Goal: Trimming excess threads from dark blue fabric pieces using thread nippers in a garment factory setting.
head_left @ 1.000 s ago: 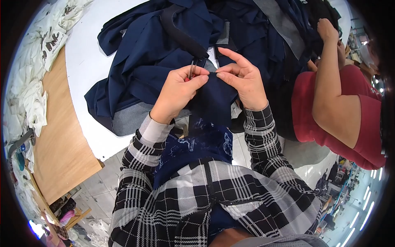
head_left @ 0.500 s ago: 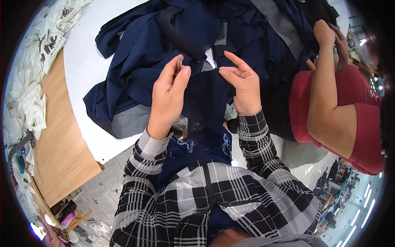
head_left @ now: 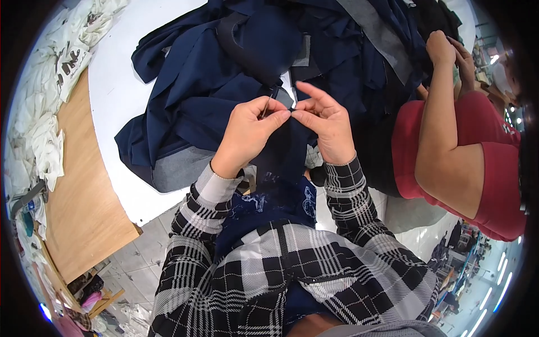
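Observation:
My left hand (head_left: pixel 247 132) is closed around a small, thin, pointed metal tool (head_left: pixel 266 105) that looks like thread snips; most of it is hidden by the fingers. My right hand (head_left: pixel 333 133) pinches the upper edge of a dark navy fabric piece (head_left: pixel 279 143) between thumb and forefinger, its other fingers raised. Both thumb tips meet at that edge, the left one touching or almost touching the cloth. Below the hands, the piece hangs down in front of my body.
A heap of navy garment pieces (head_left: pixel 191 95) with grey parts covers much of the white table (head_left: pixel 115 140). At left are a wooden board (head_left: pixel 84 185) and piled white cloth (head_left: pixel 42 135). A co-worker in a red shirt (head_left: pixel 455 151) stands close on my right, forearms raised.
My left hand has moved right and slightly down, bringing its fingertips against my right hand's. The right hand has come down a little, still pinching the navy fabric edge.

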A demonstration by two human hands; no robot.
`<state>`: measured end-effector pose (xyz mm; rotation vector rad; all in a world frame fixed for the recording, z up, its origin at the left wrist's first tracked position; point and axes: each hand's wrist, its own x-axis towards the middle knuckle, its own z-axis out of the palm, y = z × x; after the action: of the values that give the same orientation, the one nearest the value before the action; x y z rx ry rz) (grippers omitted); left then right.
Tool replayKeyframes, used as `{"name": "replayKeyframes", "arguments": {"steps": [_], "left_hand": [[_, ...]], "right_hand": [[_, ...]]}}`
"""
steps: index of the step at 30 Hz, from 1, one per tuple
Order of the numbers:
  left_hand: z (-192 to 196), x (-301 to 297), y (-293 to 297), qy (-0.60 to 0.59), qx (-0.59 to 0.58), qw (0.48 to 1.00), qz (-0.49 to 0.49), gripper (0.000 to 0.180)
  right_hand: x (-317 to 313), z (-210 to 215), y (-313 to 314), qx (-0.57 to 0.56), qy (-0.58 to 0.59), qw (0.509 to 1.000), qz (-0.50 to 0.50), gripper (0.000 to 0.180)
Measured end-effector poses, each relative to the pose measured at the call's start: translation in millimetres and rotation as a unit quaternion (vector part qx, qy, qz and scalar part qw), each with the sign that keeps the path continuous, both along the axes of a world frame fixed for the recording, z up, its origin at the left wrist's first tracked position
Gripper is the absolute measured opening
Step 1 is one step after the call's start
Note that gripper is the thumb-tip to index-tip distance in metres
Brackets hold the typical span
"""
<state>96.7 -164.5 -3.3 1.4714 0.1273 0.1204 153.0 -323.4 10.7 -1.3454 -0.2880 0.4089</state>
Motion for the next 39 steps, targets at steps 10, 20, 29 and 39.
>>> {"name": "replayKeyframes", "arguments": {"steps": [10,20,29,39], "left_hand": [[2.8,-0.9,5.0,0.07,-0.19,0.978,-0.058,0.013],[11.9,-3.8,-1.3,0.046,-0.105,0.992,-0.055,0.01],[-2.0,-0.5,4.7,0.06,-0.219,0.972,-0.062,0.012],[8.1,-0.8,-1.4,0.038,-0.113,0.992,-0.036,0.011]], "right_hand": [[-2.2,1.1,0.2,-0.045,-0.105,0.993,0.033,0.036],[-1.9,-3.3,1.5,-0.05,-0.118,0.992,-0.013,0.024],[-1.5,-2.3,1.5,-0.04,-0.099,0.994,-0.006,0.023],[-1.0,-0.7,-0.1,-0.044,-0.096,0.994,0.009,0.022]]}}
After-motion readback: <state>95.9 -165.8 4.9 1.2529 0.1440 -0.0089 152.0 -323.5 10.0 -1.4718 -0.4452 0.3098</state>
